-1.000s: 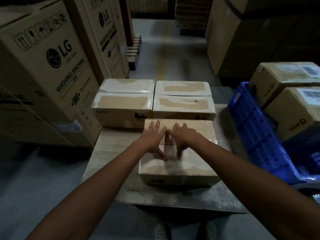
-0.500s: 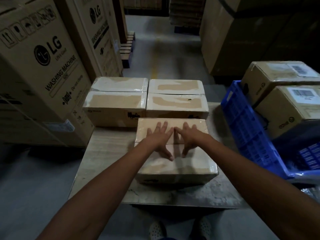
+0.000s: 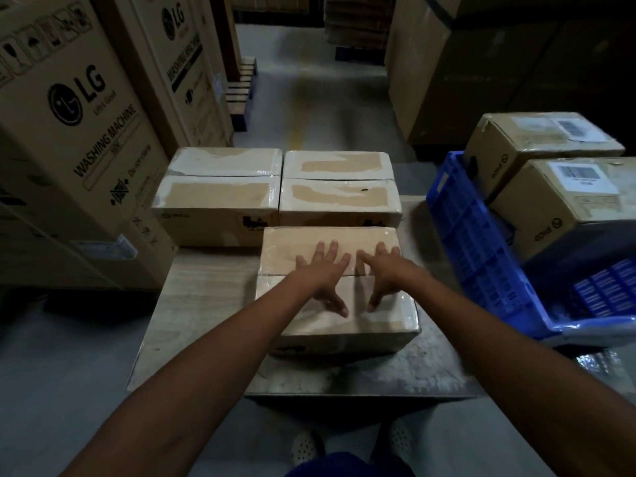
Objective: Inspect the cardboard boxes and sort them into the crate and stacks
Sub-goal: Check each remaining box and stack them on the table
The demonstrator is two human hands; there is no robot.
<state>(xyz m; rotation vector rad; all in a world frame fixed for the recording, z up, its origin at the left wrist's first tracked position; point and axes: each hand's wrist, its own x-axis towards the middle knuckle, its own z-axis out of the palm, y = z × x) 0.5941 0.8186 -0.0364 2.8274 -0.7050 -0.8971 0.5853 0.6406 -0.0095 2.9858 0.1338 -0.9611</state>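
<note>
The step in hand looks like the check of the near box [image 3: 285, 256], which sits on the table [image 3: 206, 304] right in front of 2 taped boxes [image 3: 339, 194] standing side by side. To do it well, I would press evenly along the taped centre seam and out toward the corners, feeling for soft spots, loose tape or a sunken flap. The box should stay flat on the table so it does not slide into the row behind. Only then is it worth gripping the short sides to carry it to a stack or to the blue crate [image 3: 481, 242] on the right, where 2 labelled boxes [image 3: 578, 201] sit.

Both arms reach straight forward. The left hand [image 3: 321, 273] and right hand [image 3: 383, 270] lie palm down on the lid, side by side near its middle. Their fingers are straight and spread, with thumbs angled back toward the person. Neither has hold of anything; they only rest on the cardboard.
</note>
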